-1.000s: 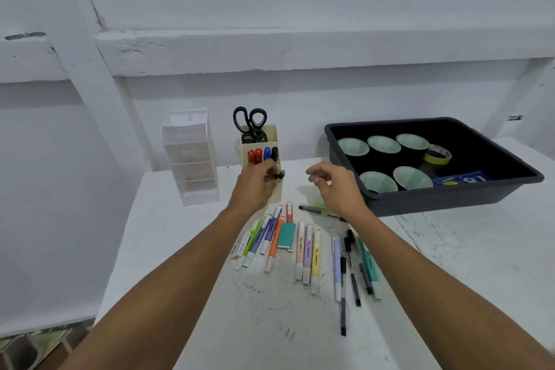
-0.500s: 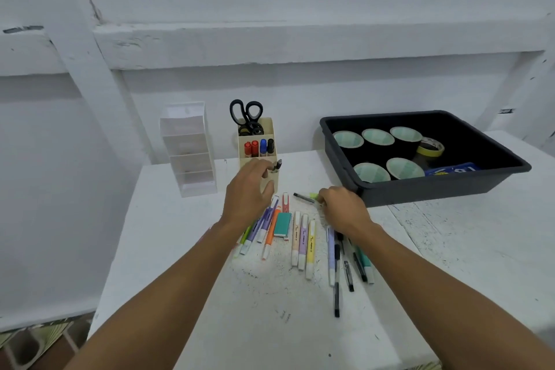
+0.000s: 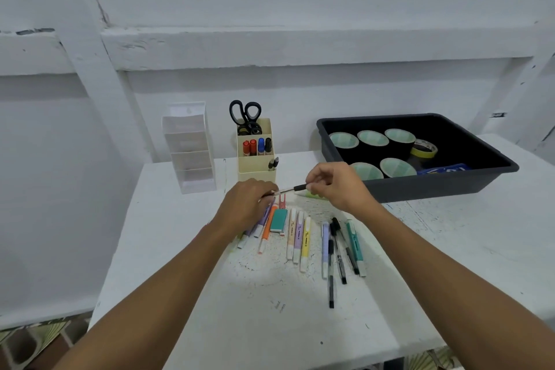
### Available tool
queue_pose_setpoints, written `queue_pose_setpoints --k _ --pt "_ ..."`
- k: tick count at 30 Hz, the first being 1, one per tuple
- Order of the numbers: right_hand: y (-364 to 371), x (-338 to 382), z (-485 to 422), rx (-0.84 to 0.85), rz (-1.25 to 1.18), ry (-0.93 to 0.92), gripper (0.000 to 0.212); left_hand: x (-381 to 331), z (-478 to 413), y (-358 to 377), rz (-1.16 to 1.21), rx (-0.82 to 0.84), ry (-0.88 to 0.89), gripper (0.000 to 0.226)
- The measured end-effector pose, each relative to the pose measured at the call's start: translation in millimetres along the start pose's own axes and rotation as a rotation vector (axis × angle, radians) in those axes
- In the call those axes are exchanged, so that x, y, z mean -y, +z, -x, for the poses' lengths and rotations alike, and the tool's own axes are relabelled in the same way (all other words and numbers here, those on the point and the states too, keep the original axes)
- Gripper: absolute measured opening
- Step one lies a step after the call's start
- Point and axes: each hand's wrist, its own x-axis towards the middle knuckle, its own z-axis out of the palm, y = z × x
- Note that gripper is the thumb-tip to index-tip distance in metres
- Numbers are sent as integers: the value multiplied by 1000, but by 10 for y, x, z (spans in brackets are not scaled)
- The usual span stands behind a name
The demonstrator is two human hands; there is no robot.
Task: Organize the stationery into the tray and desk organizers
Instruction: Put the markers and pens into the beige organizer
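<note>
Now left hand [image 3: 246,204] and right hand [image 3: 333,186] pinch a slim black-and-silver pen [image 3: 289,189].

Readable text: none.
Pastel highlighters [image 3: 298,234]: dark print runs along the barrels, too small to make out.
Blue packet [image 3: 444,170] in black tray [image 3: 450,186]: pale characters on its top face (cut off by the rim, blurred), cannot tell what they spell.

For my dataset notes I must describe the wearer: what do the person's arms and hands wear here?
Nothing visible. The left hand and right hand are bare, without gloves; no ring is plainly seen. Both forearms are uncovered to the picture's edge: no sleeve, watch or bracelet shows.
</note>
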Motion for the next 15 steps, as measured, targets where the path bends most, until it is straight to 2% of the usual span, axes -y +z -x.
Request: queue_pose_setpoints --k 5,6,9,10,12,15 --pt "54 6 59 -16 -167 45 7 -165 -26 32 174 2 -36 18" --pt "52 -68 65 -14 -103 79 8 -148 -23 44 213 -14 -77 16" --pt "36 -361 110 84 427 169 5 -86 22 44 309 -45 -173 16" --pt "50 -419 134 126 549 212 12 -80 35 26 325 -47 -192 17" --pt "94 -466 182 166 654 260 23 -59 56 -19 362 -69 -213 15" --pt "145 -426 206 119 702 282 25 -10 76 -97 419 -151 -219 15"
